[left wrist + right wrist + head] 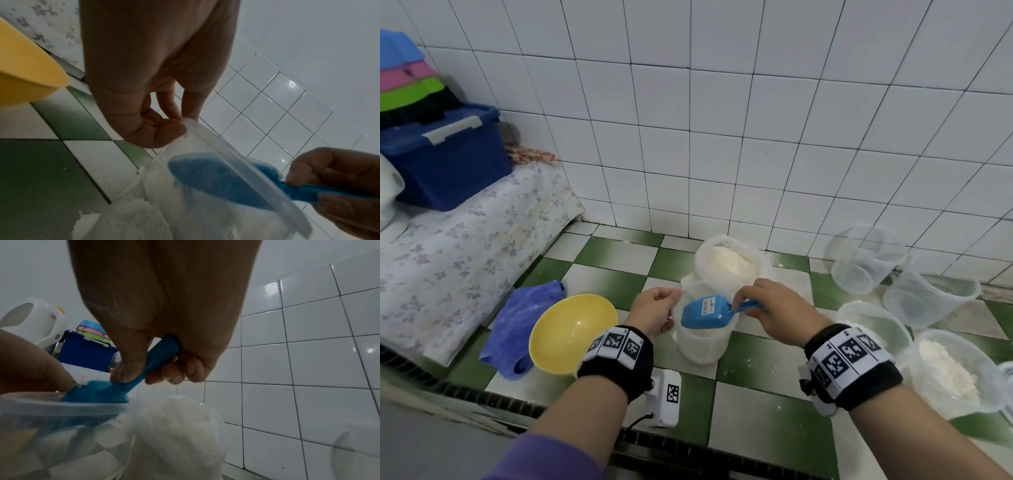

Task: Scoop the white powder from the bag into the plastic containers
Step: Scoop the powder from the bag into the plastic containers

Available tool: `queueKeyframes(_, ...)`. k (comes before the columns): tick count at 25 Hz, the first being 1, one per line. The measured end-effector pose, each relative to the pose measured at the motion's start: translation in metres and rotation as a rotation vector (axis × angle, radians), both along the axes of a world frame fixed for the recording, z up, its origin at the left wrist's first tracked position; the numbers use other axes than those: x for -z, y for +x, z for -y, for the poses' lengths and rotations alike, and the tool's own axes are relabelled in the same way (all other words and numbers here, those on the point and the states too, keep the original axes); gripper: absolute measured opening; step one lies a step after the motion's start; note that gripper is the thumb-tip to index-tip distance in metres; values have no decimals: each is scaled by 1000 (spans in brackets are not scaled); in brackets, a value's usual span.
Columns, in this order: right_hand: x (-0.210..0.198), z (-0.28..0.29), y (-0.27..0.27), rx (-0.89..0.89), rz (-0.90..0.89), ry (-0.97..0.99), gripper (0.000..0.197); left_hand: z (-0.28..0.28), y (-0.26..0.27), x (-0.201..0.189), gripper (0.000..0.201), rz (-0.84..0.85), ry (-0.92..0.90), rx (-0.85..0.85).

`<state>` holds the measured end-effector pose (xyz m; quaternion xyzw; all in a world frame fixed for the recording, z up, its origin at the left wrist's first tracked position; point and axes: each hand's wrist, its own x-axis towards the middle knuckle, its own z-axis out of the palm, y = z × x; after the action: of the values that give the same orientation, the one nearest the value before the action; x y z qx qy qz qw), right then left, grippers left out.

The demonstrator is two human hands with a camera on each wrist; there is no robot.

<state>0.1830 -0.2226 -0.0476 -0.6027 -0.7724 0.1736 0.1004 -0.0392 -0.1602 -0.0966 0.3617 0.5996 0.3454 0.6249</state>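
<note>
My right hand (pixel 770 310) pinches the blue scoop (pixel 707 313) by its stiff handle, bowl turned over the plastic container (pixel 702 337) that my left hand (pixel 654 308) grips at its thin rim. Just beyond my hands slumps the soft, open bag (pixel 729 262); I judge the powder light and spill-prone.

**Scoop turned over above the container you hold**

Your blue scoop (pixel 707 312) lies bowl-down across the mouth of a clear plastic container (pixel 702 346) partly filled with white powder. Just behind it stands the open bag (pixel 727 262), heaped with powder. To your right, another container (pixel 955 373) holds powder; three more (pixel 866 262) look unfilled.
</note>
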Motion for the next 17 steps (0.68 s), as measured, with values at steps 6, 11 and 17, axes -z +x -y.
queueKeyframes(6, -8, -4, 11, 158, -312, -134, 15, -1, -1, 1, 16, 10, -8, 8)
queueKeyframes(11, -15, -8, 32, 260, -677, -232, 20, -2, 0, 3, 11, 6, -3, 16)
queueKeyframes(17, -12, -35, 57, 498, -772, -111, 18, -5, -1, 9, 12, -88, 75, 62)
